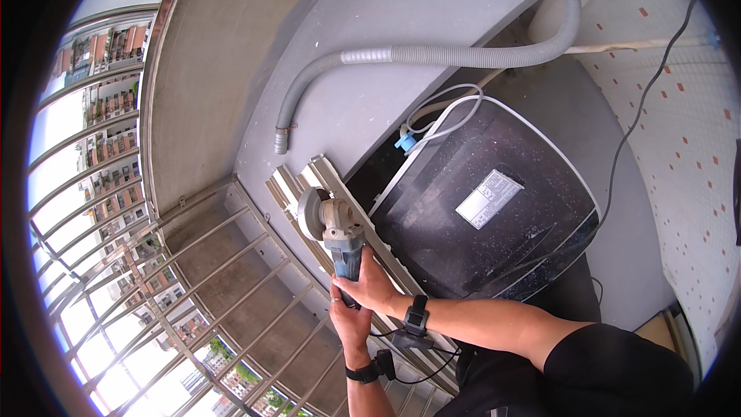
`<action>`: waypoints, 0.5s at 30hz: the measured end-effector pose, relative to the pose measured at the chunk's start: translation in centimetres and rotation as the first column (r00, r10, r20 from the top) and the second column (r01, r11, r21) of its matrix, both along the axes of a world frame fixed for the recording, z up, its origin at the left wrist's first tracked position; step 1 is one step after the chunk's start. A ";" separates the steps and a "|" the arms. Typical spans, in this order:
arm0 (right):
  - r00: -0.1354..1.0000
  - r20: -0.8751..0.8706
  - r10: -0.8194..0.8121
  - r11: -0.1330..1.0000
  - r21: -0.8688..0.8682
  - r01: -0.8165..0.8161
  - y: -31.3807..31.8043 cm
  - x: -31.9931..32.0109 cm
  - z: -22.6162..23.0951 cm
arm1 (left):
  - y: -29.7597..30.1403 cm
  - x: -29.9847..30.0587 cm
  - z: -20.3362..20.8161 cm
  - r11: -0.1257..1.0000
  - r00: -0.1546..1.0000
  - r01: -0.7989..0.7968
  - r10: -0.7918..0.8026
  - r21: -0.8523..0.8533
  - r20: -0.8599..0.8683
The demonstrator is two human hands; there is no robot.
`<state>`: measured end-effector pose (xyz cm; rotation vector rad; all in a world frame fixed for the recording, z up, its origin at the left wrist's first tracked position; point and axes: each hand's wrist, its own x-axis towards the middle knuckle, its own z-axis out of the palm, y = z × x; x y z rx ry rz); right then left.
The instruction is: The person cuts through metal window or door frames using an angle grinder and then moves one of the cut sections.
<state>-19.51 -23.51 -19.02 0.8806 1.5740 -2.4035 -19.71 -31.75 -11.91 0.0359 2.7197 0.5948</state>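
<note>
Both my hands are closed round the body of an angle grinder. My right hand wraps the body just behind its gear head, and my left hand grips lower, near the rear end. The disc and its guard sit at the left of the head, over long metal profiles that slant down to the lower right. Whether the disc touches the metal, I cannot tell. A black cable runs from near the tool toward my body. Each wrist wears a black strap with a small device.
A dark, glossy box-shaped appliance with a white label stands right of the profiles. A grey corrugated hose crosses the ledge above, near a blue plug. Metal railing bars line the left; a tiled wall rises right.
</note>
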 end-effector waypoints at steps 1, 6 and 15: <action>1.000 0.000 0.000 1.000 0.000 0.000 0.0 0.0 -0.1 | 0.0 0.0 -0.1 1.000 1.000 0.000 0.000 0.000 0.000; 1.000 -0.015 -0.023 0.999 0.032 0.024 0.0 -0.1 0.0 | -0.8 -0.1 -0.6 1.000 1.000 0.006 -0.006 -0.022 -0.019; 0.999 -0.034 -0.023 0.998 -0.065 0.021 0.6 0.4 0.7 | -0.5 0.7 -0.3 1.000 0.999 -0.012 0.013 0.014 -0.049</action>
